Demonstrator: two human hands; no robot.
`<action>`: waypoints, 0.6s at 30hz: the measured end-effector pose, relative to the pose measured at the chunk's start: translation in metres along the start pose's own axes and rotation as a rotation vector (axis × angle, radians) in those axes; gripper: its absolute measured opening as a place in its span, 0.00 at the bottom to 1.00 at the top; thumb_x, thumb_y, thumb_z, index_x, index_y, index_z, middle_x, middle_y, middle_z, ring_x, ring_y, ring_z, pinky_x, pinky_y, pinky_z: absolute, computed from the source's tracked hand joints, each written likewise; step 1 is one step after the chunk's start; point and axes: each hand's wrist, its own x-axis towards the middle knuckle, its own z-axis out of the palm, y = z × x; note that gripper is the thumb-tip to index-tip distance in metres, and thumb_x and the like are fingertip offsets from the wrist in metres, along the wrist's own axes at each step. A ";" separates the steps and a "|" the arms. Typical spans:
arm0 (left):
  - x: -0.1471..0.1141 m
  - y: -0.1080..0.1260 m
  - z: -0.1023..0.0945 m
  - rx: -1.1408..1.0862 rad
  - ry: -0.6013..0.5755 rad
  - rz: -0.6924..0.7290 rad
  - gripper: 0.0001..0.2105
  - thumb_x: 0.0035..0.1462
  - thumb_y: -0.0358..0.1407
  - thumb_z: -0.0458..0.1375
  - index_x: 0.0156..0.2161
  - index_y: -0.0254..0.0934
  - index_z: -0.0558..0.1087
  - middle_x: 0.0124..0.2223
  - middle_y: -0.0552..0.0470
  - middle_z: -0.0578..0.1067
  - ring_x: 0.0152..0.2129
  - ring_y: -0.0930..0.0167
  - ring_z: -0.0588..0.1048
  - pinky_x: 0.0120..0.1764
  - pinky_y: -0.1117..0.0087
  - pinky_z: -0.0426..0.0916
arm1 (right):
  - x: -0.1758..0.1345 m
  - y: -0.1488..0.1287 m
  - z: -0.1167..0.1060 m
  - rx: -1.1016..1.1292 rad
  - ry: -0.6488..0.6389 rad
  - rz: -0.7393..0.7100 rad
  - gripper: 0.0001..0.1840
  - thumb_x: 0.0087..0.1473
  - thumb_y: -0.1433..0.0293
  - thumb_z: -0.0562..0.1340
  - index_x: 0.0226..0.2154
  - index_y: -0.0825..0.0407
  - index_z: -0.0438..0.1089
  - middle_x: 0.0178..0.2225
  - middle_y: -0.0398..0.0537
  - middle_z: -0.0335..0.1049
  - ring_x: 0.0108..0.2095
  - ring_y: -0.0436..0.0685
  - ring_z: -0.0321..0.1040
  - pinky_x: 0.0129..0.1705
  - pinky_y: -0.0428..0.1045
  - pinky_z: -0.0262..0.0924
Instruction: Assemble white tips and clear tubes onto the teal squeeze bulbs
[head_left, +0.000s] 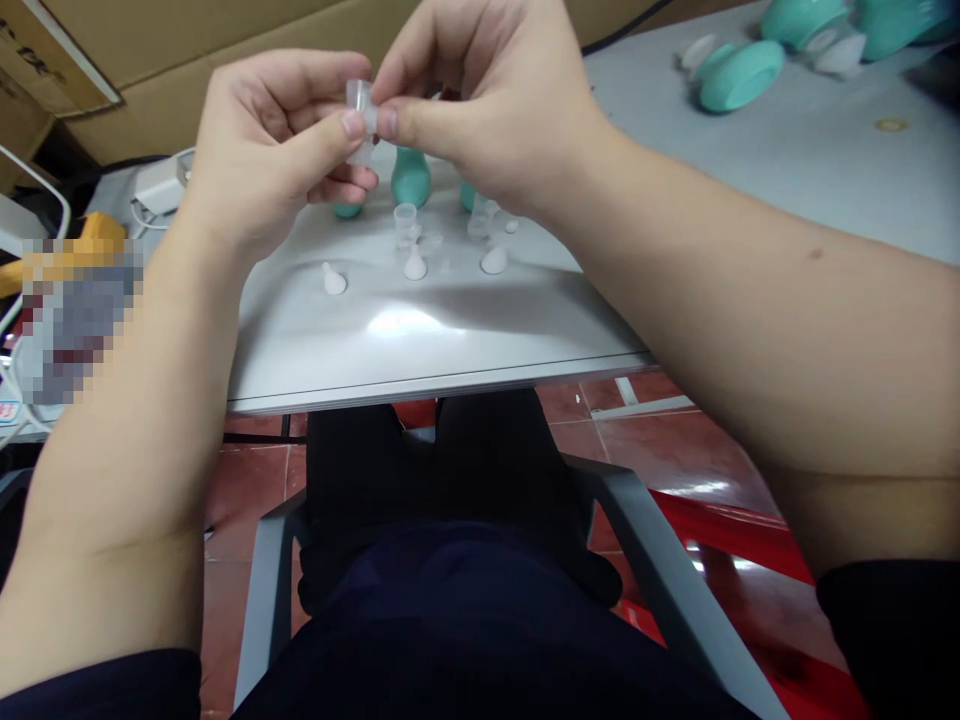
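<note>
Your left hand [277,140] pinches the translucent plastic piece [361,98], its long axis near upright between both hands above the counter [315,345], while your right hand [487,95] meets its side, grip unclear

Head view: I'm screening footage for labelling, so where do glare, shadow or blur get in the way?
In the head view, white glare sits on the pale grey tabletop, with shadow to its right; also in the head view, the small translucent plastic tube looks soft-edged, its details hard to read; again in the head view, pixelation masks part of the left side.
</note>
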 end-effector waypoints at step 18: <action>-0.002 0.008 0.004 0.008 -0.064 -0.002 0.17 0.52 0.40 0.86 0.41 0.30 0.90 0.33 0.45 0.86 0.23 0.71 0.84 0.28 0.79 0.83 | 0.000 0.004 -0.010 -0.090 -0.207 -0.110 0.17 0.67 0.69 0.74 0.48 0.67 0.76 0.48 0.54 0.82 0.42 0.44 0.78 0.44 0.41 0.66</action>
